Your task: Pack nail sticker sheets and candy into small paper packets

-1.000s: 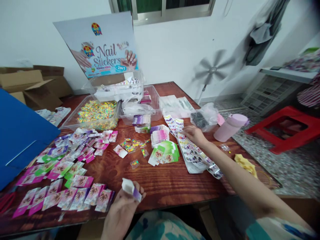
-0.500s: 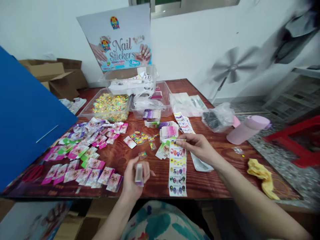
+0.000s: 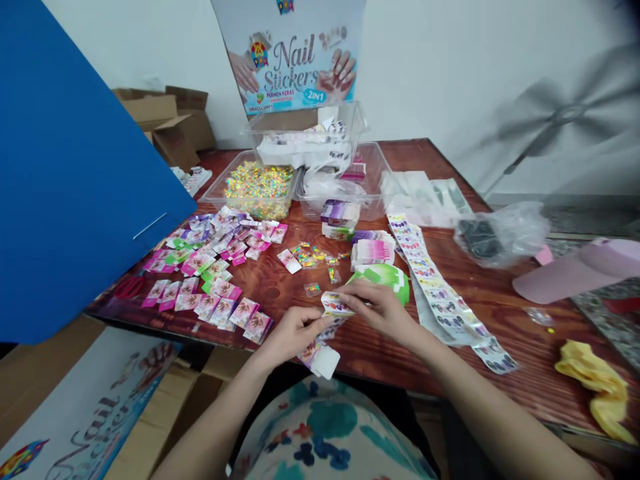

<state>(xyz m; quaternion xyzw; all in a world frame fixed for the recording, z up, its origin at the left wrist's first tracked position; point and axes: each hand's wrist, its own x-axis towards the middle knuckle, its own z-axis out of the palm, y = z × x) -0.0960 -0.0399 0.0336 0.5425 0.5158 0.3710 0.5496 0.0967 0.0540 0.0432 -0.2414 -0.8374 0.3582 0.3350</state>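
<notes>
Printed packets (image 3: pixel 245 310) massed on counter (image 3: pixel 270 283). Left hand (image 3: pixel 295 333) gripping small carton (image 3: pixel 325 360), thumb against sticker strip (image 3: pixel 337 303). Strip (partly folded, by look) between hands, near counter's front edge. Right hand (image 3: pixel 377 307) pinching it. Folding step seemingly in hand; next move likely calls for pressing crease flat.

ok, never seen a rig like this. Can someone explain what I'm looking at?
There's no machine here: a person is working bare-handed. The picture comes from a camera worn on the head, looking forward and down. The left hand and right hand meet over a folded sticker strip, fingers on it. A small printed packet shows just below the left hand, apparently held there too. On the table, printed packs are spread at left, a clear tub of colourful bits sits behind them, and longer sticker strips lie at right.
</notes>
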